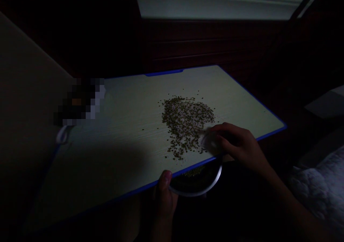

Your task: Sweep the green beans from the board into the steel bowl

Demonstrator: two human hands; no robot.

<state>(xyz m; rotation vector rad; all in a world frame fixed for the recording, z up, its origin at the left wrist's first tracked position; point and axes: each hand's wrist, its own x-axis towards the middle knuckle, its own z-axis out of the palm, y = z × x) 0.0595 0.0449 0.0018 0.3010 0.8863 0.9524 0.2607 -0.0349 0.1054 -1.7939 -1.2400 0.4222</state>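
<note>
Right-hand fingers [228, 128] beside the scattered grains [185, 120]

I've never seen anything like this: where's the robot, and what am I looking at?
There is no robot here, just a person's two bare hands. The one picture comes from a camera worn on the head, looking forward and down, in dim light.

On the pale, blue-edged board lies a loose spread of small greenish seeds. The right hand holds a pale thing beside them, too blurred to name. The left hand is at the near edge; whether it grips the bowl there is unclear. That bowl, partly hidden below the edge, has more seeds inside.
</note>
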